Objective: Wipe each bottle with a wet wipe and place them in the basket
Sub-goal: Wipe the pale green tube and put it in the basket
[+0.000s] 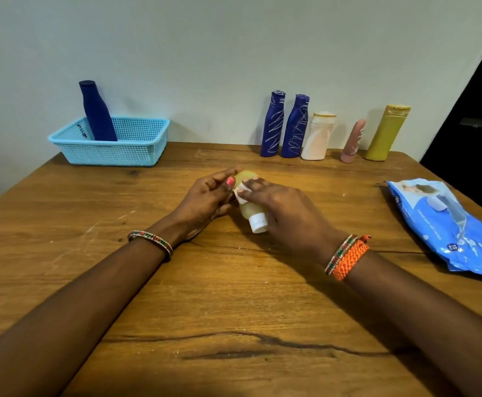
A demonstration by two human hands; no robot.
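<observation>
The fingers [219, 179] of the left hand [205, 200] are curled around a small pale yellow bottle [248, 209], gripping it on its side just above the counter [234, 310], white cap [258, 222] pointing toward the person. The landmark for everything else is that bottle.

Far to its left and back, against the wall, sits a light blue mesh basket [114, 151] with one dark blue bottle [96, 113] standing tilted inside it (no scribbles visible on this one). The left wrist, nearer the camera than the bottle, wears a thin beaded bangle [151, 239].

Against the bottle's upper side lies a white wet wipe [241, 193], pinched and pressed there by the closed fingertips of the right hand [285, 213], which covers the bottle from the right. That wrist carries a beaded bangle and an orange braided band [350, 260].

Behind the bottle and to its right, a row stands along the wall: two dark blue bottles with white scribbles [274, 124], touching each other, then a white bottle [318, 137], a small pink bottle [353, 141] and a tall olive-yellow bottle [387, 133].

Far right of the held bottle, a blue pack of wet wipes [446, 224] lies flat at the counter's edge.
</observation>
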